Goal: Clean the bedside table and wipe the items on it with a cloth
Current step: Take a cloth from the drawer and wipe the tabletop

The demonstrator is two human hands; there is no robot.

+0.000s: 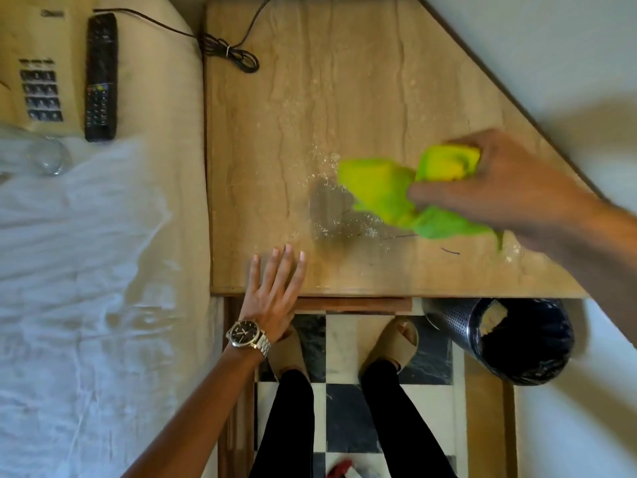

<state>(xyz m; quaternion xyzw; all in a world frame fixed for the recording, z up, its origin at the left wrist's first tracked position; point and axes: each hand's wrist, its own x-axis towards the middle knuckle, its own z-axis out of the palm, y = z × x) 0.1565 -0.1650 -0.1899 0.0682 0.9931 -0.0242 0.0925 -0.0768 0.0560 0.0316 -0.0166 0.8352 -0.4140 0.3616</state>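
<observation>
Green cloth (389, 193) on the bedside table (310, 108) near its front right, bunched in the right hand (496, 181), fingers closed round it, blurred; wet droplets just left of cloth; left hand (272, 291) flat and spread at table's front edge, holding nothing; remote (101, 77), phone (34, 74), glass (48, 160) on bed left of table

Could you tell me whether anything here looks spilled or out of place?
Yes: white crumbs or droplets speckle the bedside table beside the green cloth, and the phone, remote and glass lie on the bed.
</observation>
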